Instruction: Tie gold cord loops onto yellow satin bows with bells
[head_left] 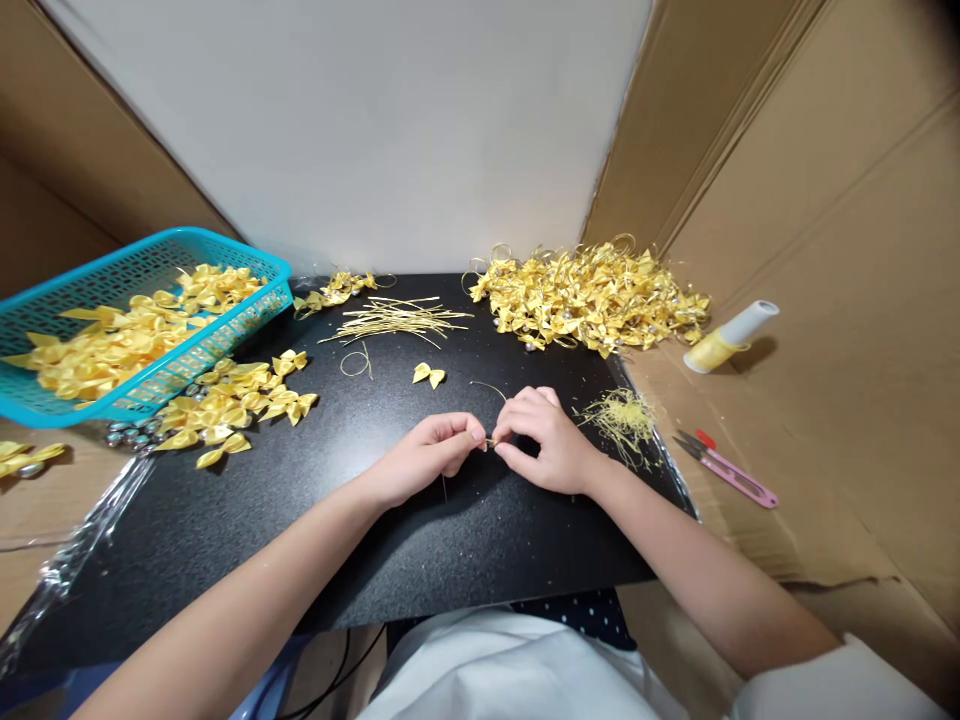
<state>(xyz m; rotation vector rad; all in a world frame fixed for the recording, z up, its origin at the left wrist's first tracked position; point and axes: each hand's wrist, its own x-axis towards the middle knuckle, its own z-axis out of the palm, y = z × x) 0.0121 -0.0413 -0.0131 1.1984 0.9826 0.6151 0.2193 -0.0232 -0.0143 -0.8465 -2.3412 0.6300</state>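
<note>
My left hand (431,455) and my right hand (544,440) meet over the front middle of the black table. Both pinch a thin gold cord (491,386), whose loose end curves up behind my right fingers. The short piece between the fingertips is too small to make out fully. A fine strand hangs below my left hand. Just beyond my hands lies a single yellow ribbon bow (429,375). Further back are a loop of cord (357,362) and a bundle of straight gold cords (397,320).
On the left a blue basket (184,236) holds yellow bows, with more bows (240,395) and small silver bells (131,437) beside it. A heap of corded bows (592,295) sits back right. Cord scraps (622,420), pink thread snips (731,475) and a white tube (739,328) are on the right.
</note>
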